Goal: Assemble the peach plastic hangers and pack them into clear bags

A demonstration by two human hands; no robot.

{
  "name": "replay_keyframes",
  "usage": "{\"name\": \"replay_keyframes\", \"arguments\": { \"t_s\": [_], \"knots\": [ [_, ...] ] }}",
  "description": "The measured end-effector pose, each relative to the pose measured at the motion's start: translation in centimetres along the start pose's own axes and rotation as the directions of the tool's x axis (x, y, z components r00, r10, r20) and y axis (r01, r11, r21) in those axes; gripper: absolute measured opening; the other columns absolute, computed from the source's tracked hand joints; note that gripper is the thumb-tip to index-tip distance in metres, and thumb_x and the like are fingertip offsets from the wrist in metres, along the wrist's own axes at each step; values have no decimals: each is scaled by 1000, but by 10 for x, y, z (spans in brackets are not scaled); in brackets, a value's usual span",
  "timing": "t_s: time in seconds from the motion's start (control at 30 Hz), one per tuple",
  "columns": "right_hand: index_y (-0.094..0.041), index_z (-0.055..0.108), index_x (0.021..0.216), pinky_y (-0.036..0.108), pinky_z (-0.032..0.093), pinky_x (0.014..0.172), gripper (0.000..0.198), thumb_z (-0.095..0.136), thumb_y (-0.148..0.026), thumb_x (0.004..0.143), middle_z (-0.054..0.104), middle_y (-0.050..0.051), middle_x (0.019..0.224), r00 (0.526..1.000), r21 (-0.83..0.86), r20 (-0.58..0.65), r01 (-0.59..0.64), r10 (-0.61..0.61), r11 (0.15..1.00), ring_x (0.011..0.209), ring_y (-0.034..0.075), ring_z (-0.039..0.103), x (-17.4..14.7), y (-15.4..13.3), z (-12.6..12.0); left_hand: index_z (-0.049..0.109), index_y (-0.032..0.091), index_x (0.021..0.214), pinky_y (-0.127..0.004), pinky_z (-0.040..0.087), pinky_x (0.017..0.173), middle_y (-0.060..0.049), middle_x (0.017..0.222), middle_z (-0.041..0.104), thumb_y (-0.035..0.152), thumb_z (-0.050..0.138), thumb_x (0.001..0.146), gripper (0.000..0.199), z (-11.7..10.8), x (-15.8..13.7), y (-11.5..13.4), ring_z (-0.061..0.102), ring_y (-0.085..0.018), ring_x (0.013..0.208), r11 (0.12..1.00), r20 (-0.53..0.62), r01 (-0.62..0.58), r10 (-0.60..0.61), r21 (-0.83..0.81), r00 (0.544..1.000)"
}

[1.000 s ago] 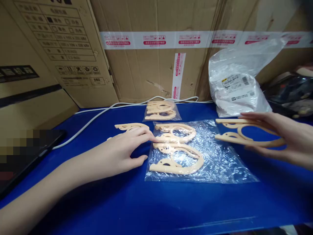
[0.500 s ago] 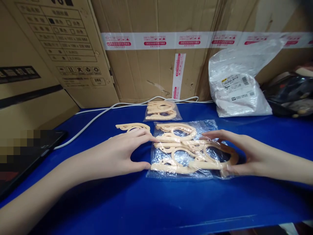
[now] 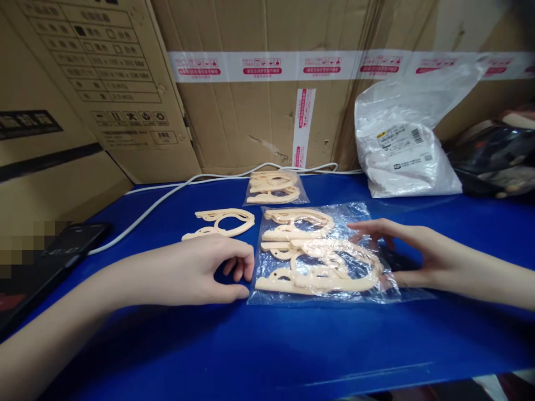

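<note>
A clear plastic bag [image 3: 359, 211] lies flat in front of me with several beige folding hangers [image 3: 334, 281] inside. My right hand [image 3: 401, 250] is at the bag's right end, thumb and fingers spread apart around the hangers' curved end. Its fingertips touch the film; whether they are inside the bag mouth I cannot tell. Just left of the bag rests my left hand [image 3: 228, 267], holding nothing, fingers curled and thumb stretched toward the bag's corner. Behind that hand, a loose beige folding hanger [image 3: 236, 214] is partly covered by it.
A filled bag of hangers [image 3: 276, 186] lies at the back by a white cable [image 3: 167, 195]. A phone [image 3: 62, 250] is at left. Cardboard boxes [image 3: 234, 122] wall the blue table [image 3: 251, 345]. At right stand a white bag [image 3: 409, 161] and dark wrapped items [image 3: 497, 156].
The hangers at the bag's right end have shifted left, deeper into the bag. My left hand has come off the bag's left edge, curling its fingers, and uncovered more of the loose hanger.
</note>
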State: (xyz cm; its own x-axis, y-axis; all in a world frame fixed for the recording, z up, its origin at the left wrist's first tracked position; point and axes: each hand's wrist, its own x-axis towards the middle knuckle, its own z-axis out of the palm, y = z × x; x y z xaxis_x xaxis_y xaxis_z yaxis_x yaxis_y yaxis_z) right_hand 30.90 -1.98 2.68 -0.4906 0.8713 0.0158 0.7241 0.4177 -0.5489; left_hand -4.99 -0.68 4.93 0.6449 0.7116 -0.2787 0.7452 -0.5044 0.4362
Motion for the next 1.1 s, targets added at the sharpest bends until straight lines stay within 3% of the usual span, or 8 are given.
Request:
{"name": "replay_keyframes", "arguments": {
  "t_s": [0.07, 0.17, 0.3, 0.67, 1.1],
  "knots": [
    [-33, 51, 136, 32, 56, 77, 67, 72, -55, 76, 66, 3, 124, 999, 4, 0, 51, -51, 999, 103, 28, 65, 5, -3, 7, 64, 28, 86, -19, 41, 65, 6, 82, 61, 28, 59, 84, 6, 0, -1, 3, 54, -11, 73, 1000, 10, 2, -2, 1, 1000],
    [-35, 50, 136, 31, 53, 78, 67, 74, -50, 76, 67, 0, 122, 994, 35, 12, 112, -113, 993, 98, 25, 65, 10, -3, 11, 64, 27, 85, -19, 40, 63, 6, 80, 61, 32, 57, 87, 8, 2, 0, 4, 53, -11, 72, 999, 31, 3, -2, -33, 1000],
    [-34, 47, 139, 31, 52, 79, 65, 72, -47, 80, 66, 2, 125, 993, 95, 24, 116, -119, 989, 102, 24, 63, 12, 0, 10, 62, 25, 80, -20, 39, 59, 6, 76, 58, 36, 55, 89, 16, 7, 3, 2, 52, -10, 68, 999, 37, 0, 1, -48, 999],
    [-26, 57, 127, 28, 50, 68, 54, 73, -46, 79, 69, 1, 102, 980, 151, 5, 195, -198, 969, 79, 17, 63, 28, -16, 18, 66, 24, 80, -20, 37, 56, 5, 70, 57, 37, 57, 89, 18, 7, 4, 3, 49, -10, 64, 995, 28, -2, 5, -103, 1000],
    [-30, 52, 137, 27, 50, 63, 58, 68, -47, 84, 70, 1, 103, 974, 124, 18, 221, -225, 967, 73, 15, 61, 37, -19, 22, 69, 28, 77, -17, 38, 59, 7, 70, 61, 40, 63, 87, 16, 2, 1, 2, 54, -9, 66, 1000, 25, 18, -18, -7, 1000]
  ]
}}
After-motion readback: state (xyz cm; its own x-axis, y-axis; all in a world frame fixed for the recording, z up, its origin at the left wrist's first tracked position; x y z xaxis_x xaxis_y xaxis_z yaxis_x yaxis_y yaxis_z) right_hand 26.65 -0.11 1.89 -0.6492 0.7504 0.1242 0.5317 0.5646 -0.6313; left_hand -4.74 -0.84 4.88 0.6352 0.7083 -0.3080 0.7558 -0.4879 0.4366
